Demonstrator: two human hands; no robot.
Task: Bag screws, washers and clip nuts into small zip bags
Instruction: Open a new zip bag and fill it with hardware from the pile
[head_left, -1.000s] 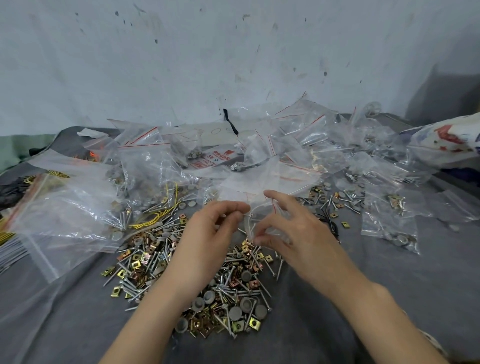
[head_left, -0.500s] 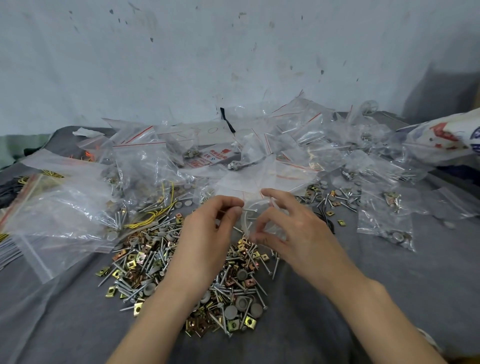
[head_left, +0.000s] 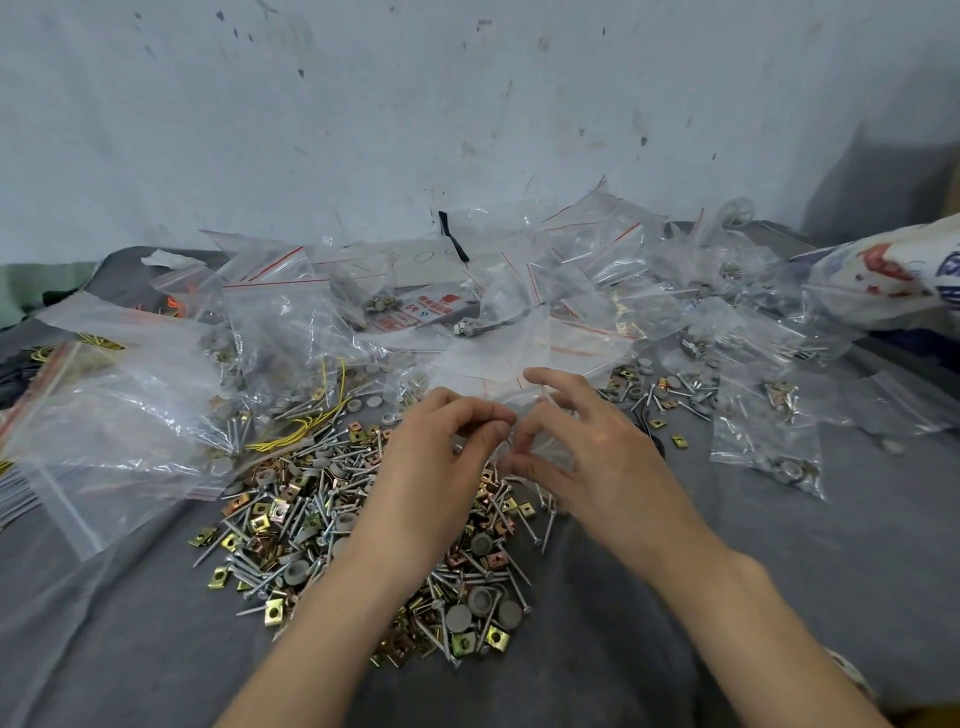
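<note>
Above the middle of the grey-clothed worktop (head_left: 779, 571), both bare hands close together, nearly touching, with a small zip bag (head_left: 540, 410) of clear film between them. Left hand (head_left: 441, 467): knuckles up, fingers curled in, thumb and forefinger closed in a pinch on the bag's near edge. Right hand (head_left: 592, 462): half open, forefinger stretched forward over the bag's top, remaining fingers and thumb bent round the film and gripping it from the right. Contents of the held bag too clear and crumpled to tell. Directly under both wrists, towards the near edge, a loose heap of screws (head_left: 322, 514), round grey washers (head_left: 460, 618) and brass-coloured clip nuts (head_left: 274, 611), all mixed. Just left of the heap, a tangle of yellow wire (head_left: 306, 436) and a large clear bag (head_left: 119, 415) with a red zip strip, lying flat towards the left edge. Along the far edge, against the stained wall (head_left: 467, 104), a deep drift of red-striped zip bags, some with hardware inside. Right of the hands, one filled bag (head_left: 769, 452) lying apart on the cloth. At the far right corner, a printed sack (head_left: 883, 280).
</note>
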